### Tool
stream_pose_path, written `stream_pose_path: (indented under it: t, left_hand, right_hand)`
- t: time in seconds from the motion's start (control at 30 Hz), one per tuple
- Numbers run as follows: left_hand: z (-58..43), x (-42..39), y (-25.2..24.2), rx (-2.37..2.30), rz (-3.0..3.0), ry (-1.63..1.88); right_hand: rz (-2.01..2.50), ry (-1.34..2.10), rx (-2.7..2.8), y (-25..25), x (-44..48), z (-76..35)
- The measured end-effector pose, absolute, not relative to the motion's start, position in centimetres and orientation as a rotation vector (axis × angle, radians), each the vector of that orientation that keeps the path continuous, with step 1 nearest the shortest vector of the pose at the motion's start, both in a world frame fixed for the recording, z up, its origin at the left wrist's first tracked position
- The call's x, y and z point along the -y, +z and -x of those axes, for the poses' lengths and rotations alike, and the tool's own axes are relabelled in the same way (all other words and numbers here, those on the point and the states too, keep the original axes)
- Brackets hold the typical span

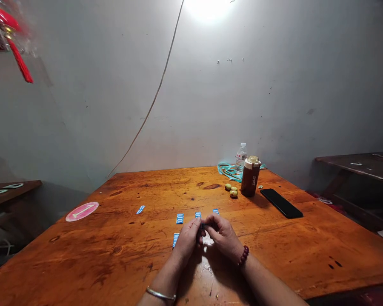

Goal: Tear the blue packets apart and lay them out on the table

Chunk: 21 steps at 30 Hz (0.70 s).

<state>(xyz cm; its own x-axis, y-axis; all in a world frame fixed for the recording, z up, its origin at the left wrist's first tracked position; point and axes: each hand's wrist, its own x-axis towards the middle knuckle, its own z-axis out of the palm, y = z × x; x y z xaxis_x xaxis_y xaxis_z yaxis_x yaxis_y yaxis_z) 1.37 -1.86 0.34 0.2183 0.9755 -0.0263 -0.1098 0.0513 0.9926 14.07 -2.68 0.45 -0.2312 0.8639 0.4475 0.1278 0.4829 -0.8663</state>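
My left hand and my right hand meet low over the wooden table, fingertips pinching a small dark piece between them. Most of that piece is hidden by my fingers. Several small blue-and-white strips lie just beyond my hands, among them one close to my left fingers and another straight ahead. One more strip sits beside my left hand. A metal bangle circles my left wrist, and a dark red bead bracelet circles my right.
A brown "SPORT" flask, a plastic water bottle, small yellow-green fruits and a teal cord stand at the far edge. A black phone lies right, a pink round disc left. Benches flank the table.
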Motion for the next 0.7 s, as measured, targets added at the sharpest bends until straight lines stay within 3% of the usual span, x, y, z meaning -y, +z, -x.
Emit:
stream_pose_path:
  t: [0.37,0.7]
  left_hand:
    - [-1.3,1.6,0.1,-0.920,-1.047,1.118]
    - [-1.5,1.7,-0.1,-0.909,-1.039,1.085]
  right_hand:
    - [1.096,0.555,1.700,-0.7,2.0,-13.9]
    - [1.063,0.575,1.834,-1.6,2.0,-13.6]
